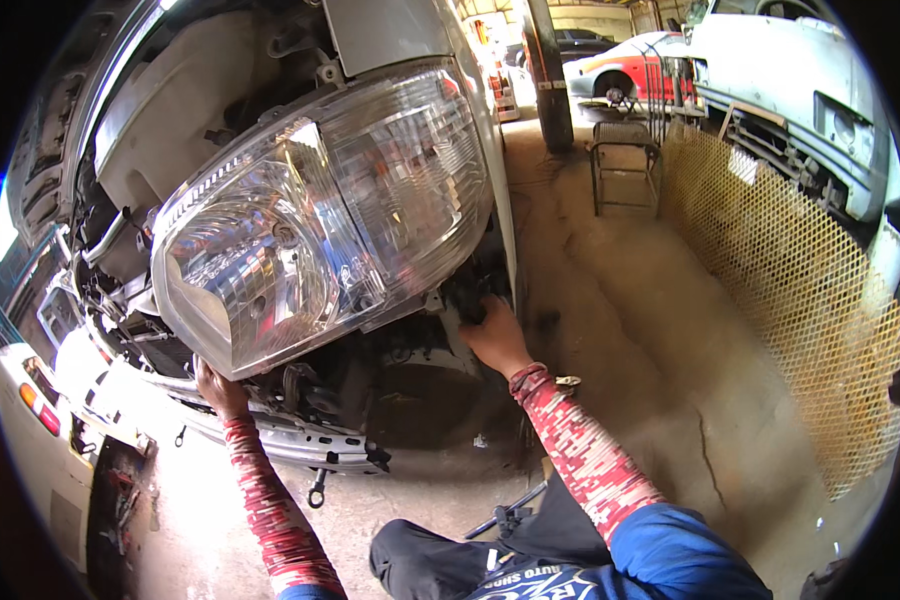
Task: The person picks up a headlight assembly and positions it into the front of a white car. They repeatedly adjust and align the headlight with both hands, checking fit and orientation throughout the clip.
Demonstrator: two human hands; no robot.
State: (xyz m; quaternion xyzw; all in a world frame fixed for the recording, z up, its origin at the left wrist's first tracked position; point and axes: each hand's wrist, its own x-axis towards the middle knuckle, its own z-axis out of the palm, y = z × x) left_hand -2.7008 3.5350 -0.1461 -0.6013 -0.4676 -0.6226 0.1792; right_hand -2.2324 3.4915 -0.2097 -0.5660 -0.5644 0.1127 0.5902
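Note:
A large clear headlight [410, 190] with a shiny reflector inside sits at the front corner of a vehicle whose bumper cover is off. Under its lower left corner, my left hand [222, 390] is closed at the lamp's edge, with part of the fingers hidden behind it. My right hand [496, 342] reaches below the lamp's right end, its fingers curled at a dark part in shadow that I cannot make out. Beneath the lamp runs a bare metal bumper beam [320, 447] with a tow eye [316, 490] hanging under it.
A yellow expanded-metal mesh panel [770, 290] stands along the right side, before a pale vehicle body [790, 80]. Farther back are a metal stool frame [625, 165], a post [547, 80] and a red car [635, 68]. At left is a white vehicle's tail light [40, 408].

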